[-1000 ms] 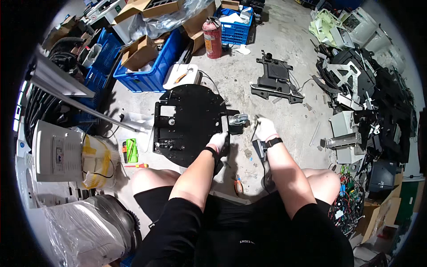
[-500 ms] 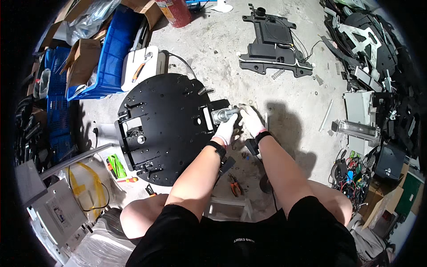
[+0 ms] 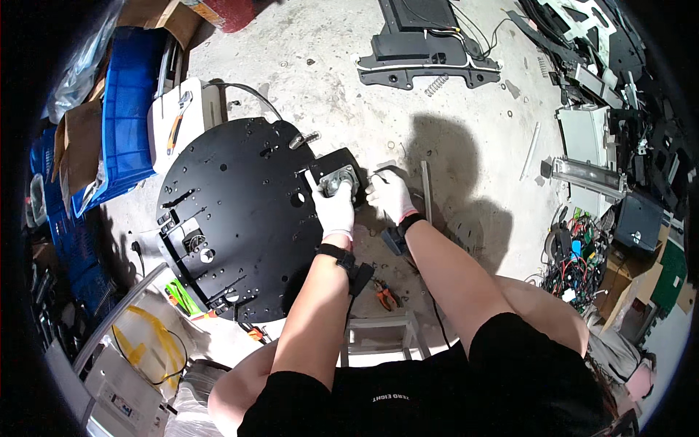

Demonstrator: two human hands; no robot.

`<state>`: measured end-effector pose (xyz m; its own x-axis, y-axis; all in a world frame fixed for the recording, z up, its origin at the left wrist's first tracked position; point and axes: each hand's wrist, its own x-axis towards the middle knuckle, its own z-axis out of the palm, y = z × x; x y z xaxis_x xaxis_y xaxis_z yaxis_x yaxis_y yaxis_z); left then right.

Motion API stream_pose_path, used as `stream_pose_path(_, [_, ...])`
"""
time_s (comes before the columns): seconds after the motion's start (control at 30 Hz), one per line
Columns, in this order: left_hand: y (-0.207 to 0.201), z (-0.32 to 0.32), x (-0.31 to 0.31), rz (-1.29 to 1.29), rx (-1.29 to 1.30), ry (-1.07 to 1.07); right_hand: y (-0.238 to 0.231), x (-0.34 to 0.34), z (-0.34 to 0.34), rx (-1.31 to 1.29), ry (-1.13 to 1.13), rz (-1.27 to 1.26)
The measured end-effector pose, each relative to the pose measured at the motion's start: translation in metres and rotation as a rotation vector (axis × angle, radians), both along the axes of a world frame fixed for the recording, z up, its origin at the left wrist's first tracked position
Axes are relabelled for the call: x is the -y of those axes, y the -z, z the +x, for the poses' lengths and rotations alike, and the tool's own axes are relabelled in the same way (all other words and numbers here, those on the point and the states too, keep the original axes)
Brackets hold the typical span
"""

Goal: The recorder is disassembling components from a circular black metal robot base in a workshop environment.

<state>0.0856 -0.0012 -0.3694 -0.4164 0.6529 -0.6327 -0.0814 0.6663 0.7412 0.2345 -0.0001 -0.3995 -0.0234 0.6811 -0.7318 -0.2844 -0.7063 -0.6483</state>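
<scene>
A large round black plate [image 3: 240, 211] with many holes lies on the floor in front of me. From its right edge sticks out a black block [image 3: 351, 162], and a silvery metal piece like a swivel caster [image 3: 336, 180] sits on it. My left hand [image 3: 335, 210], in a white glove, is on this piece, thumb against the metal and index finger stretched along its left side. Just right of the block, my right hand [image 3: 391, 198], also gloved, is closed with fingers pinched together. A thin dark thing shows at its fingertips, too small to name.
Orange-handled pliers [image 3: 386, 296] lie near a grey stool [image 3: 378, 331]. A metal bar [image 3: 427, 191] is right of my right hand. Black machine parts [image 3: 426, 69] and a spring [image 3: 437, 85] lie ahead. Blue crates [image 3: 131, 116] stand left; tangled wires [image 3: 579, 251] lie right.
My view has shifted, and the plate appears lower and further left. My hands have moved apart; the right one has come off the metal piece, while the left still touches it.
</scene>
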Motion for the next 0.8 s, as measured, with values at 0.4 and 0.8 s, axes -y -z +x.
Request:
stream_pose_path(0.4, [0.015,-0.060,-0.014,0.248,-0.181,0.417,0.007,0.005,-0.050,0.758,-0.334,0.238])
stream_pose_path(0.8, [0.000,-0.028,-0.013,0.303,-0.411,0.484,0.037,0.017,-0.044,0.230,0.368,0.004])
